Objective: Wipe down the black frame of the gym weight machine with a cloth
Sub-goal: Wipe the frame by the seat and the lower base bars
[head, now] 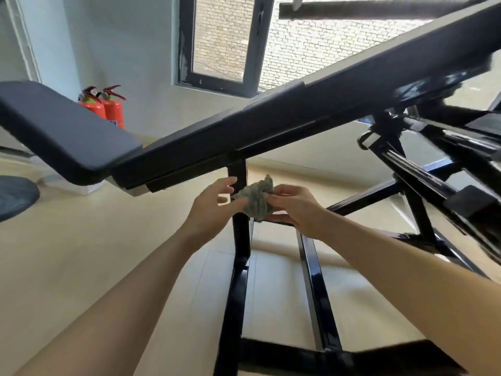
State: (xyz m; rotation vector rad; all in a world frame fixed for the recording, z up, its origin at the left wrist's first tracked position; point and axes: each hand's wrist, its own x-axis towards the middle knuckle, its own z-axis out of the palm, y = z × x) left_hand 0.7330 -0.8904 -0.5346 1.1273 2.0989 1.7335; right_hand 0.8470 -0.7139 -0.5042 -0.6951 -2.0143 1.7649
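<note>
**Black steel waiting, cloth held between both grips**

Black frame [240, 240] fills the view: one upright post passes directly behind the two grips, a glossy rail runs down below the right grip, and a crossbar lies far beneath both. A long padded bench [244, 126] slants overhead, close above the knuckles.

Left grip [214, 210] is loose, fingers spread and fairly straight, thumb touching the cloth's nearer edge without closing round it. Right grip [295, 207] pinches the grey-green cloth [257, 202], which sits bunched into a wad between the two grips, just in front of the post.

Judging from this, the wipe of the post has yet to land. The wad is the main risk: crumpled so tightly, it would touch the steel with only a small patch and leave strips of the post unwiped. With only one grip truly holding it, a careless change of hold could drop it to the floor. Knuckles could also knock the bench's underside on an upward stroke.
</note>
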